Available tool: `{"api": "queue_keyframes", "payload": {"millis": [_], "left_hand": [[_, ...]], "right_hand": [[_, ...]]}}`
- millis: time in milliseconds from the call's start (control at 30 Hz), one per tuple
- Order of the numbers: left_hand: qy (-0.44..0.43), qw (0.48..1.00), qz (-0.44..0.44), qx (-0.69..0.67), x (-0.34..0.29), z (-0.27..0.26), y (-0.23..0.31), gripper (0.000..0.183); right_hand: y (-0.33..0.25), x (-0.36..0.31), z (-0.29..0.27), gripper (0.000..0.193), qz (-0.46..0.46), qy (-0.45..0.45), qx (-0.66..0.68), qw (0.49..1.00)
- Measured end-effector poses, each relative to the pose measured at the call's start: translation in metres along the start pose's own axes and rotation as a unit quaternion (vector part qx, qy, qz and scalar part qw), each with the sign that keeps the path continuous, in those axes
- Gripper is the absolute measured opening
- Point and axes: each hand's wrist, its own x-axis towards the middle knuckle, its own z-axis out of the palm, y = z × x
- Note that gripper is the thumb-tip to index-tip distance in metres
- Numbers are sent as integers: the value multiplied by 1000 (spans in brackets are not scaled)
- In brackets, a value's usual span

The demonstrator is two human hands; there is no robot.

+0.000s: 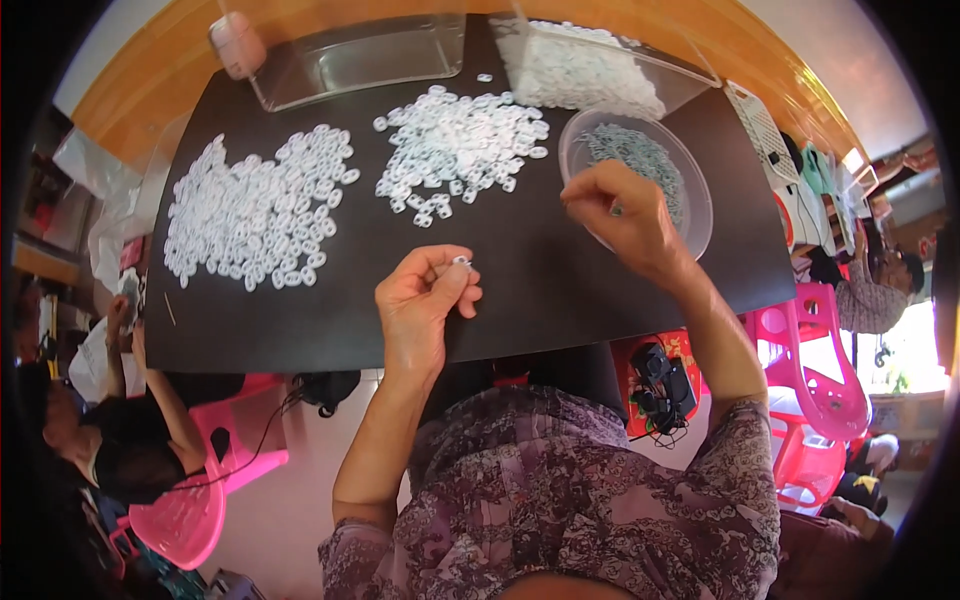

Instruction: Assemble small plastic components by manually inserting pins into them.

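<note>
Over the table's near middle, my left hand (425, 295) is closed, pinching a small white plastic piece (461, 261) between thumb and fingertips. My right hand (635, 215) is closed above the near-left rim of a round translucent bowl (703, 215). Whatever its fingers hold is too small to make out. Inside the bowl lies a heap of tiny grey-green parts (645, 150), partly hidden by that hand. Beyond my left hand is a pile of white oval pieces with holes (460, 145). A wider pile of similar white pieces (255, 210) spreads at the left.
A transparent plastic bin (365, 65) stands at the back, with a pink container (237, 45) beside it. Another transparent bin (590, 75) holds many white pieces. The dark table (560, 320) ends just before my body. Pink chairs (815, 360) and other people are at both sides.
</note>
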Motion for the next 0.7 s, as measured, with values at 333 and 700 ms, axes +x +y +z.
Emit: {"api": "queue_keyframes", "payload": {"millis": [333, 700], "left_hand": [[4, 997, -2, -71, -11, -10, -2, 11], [-1, 997, 14, -71, -15, -16, -7, 10]], "right_hand": [[-42, -5, 73, 8, 97, -132, 321, 933], [-49, -4, 78, 11, 108, -158, 261, 946]]}}
